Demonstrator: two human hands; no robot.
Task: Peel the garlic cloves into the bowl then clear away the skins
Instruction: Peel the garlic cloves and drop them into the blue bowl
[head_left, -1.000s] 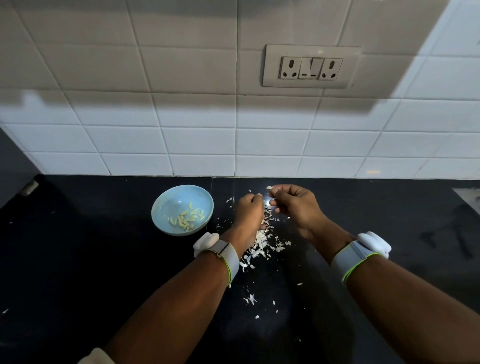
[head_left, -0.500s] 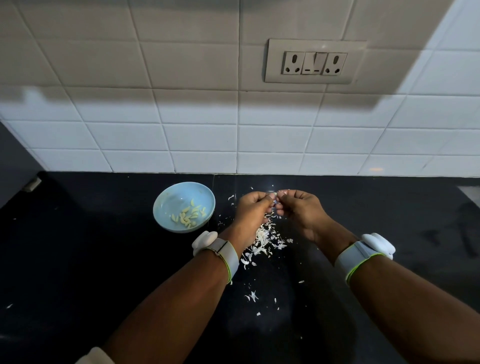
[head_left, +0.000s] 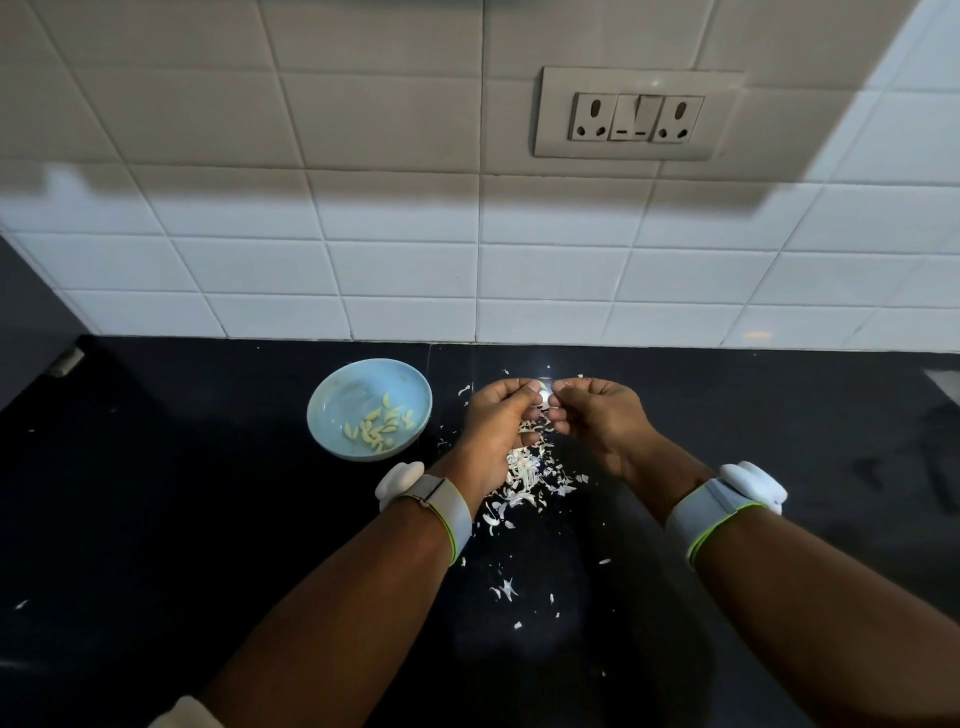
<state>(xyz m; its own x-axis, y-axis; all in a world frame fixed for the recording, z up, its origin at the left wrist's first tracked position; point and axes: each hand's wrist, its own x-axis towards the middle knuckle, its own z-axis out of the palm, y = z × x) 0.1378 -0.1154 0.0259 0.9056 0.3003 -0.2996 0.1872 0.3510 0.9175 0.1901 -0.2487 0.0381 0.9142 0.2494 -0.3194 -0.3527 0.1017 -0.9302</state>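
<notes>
A pale blue bowl stands on the black counter, left of my hands, with several peeled garlic cloves in it. My left hand and my right hand meet fingertip to fingertip above the counter. Between them they pinch one small white garlic clove, mostly hidden by the fingers. A heap of white garlic skins lies under and in front of my hands, with more flakes scattered towards me.
The black counter runs to a white tiled wall just behind the hands. A socket plate sits high on the wall. A dark cabinet side stands at far left. Both wrists wear white bands.
My two hands have drawn closer together around the clove, and the fingers have shifted on it. The bowl and the skin heap stay where they were.
</notes>
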